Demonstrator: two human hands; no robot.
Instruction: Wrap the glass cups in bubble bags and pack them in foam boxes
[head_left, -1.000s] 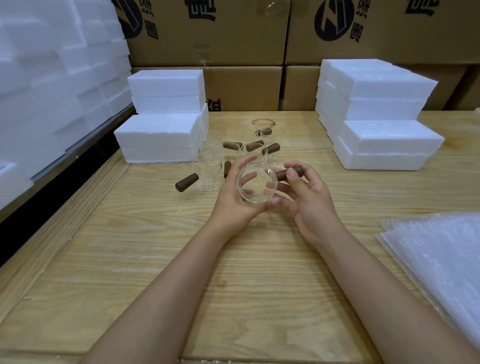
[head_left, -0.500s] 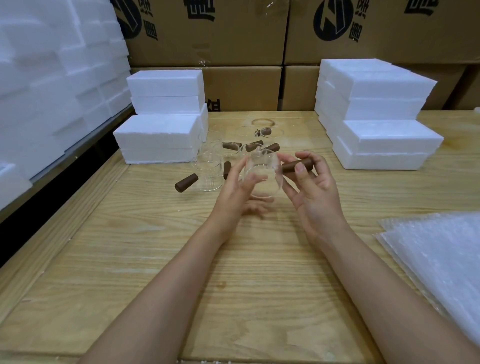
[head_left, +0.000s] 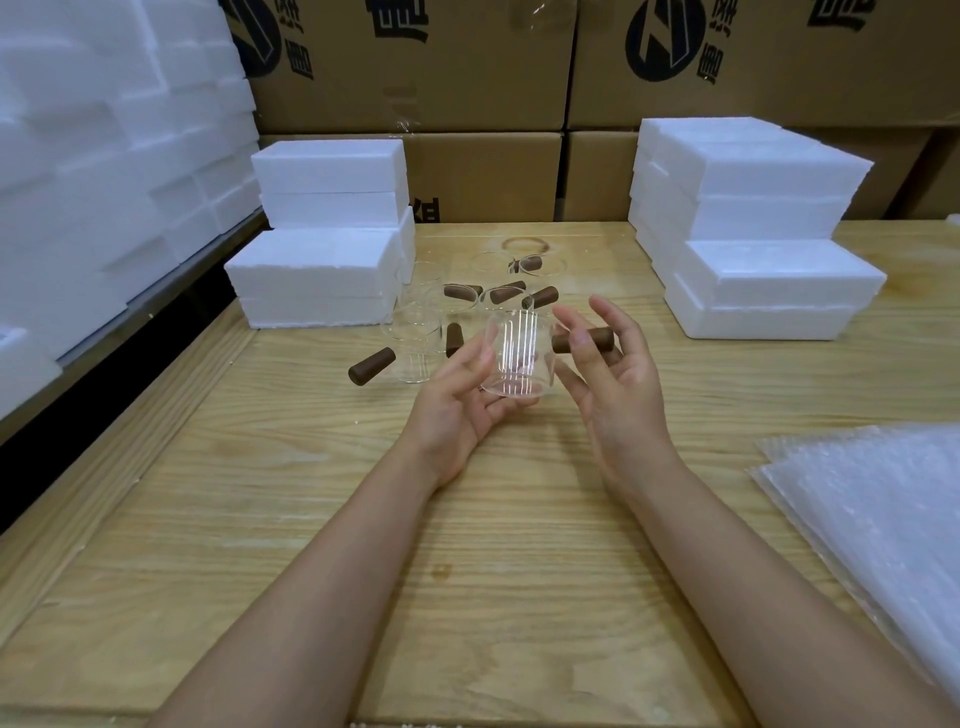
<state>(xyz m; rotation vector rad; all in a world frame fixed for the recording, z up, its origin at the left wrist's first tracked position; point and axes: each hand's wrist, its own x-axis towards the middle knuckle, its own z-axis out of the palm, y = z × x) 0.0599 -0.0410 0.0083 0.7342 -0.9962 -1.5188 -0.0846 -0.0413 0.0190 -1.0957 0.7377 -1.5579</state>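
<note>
Thumb and fingers (head_left: 615, 325) of the right hand (head_left: 621, 395) pinch the brown handle (head_left: 597, 338) of the cup (head_left: 519, 358), and that's the grip. Over on the left hand (head_left: 452, 415), palm up, the fingers lie fairly straight. They touch the cup's left wall and reach under its base, with no curl round it. The cup sits upright between the two hands, off the table (head_left: 467, 571), with its handle pointing right. Just behind it more cups (head_left: 415, 343) stand clustered on the wood, brown handles sticking out every way. Left of that cluster is a stack of foam boxes (head_left: 322, 270), and well off to the right is a taller stack (head_left: 753, 223). Bubble bags (head_left: 883, 519) lie flat at the near right edge. Cartons (head_left: 441, 78) line the back, and a foam pile (head_left: 104, 156) fills the far left.
</note>
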